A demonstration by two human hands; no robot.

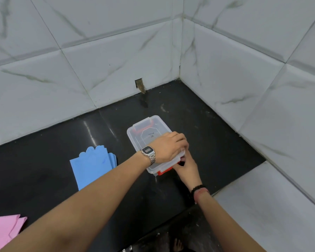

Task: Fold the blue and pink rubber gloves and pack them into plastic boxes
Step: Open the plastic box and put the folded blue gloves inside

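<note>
Both hands on box [149, 142] near end: left hand [171, 145] curled over lid, right hand [185, 165] probably pinching clasp [166, 172]. Blue gloves [92, 167] at 9 o'clock, left hand nearer.

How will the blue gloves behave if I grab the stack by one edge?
The blue gloves look thin and lie dead flat on the black counter, so they would probably droop. They sit as several loose, offset layers, so a one-edge grab may lift only the top one. Likely very light.
</note>
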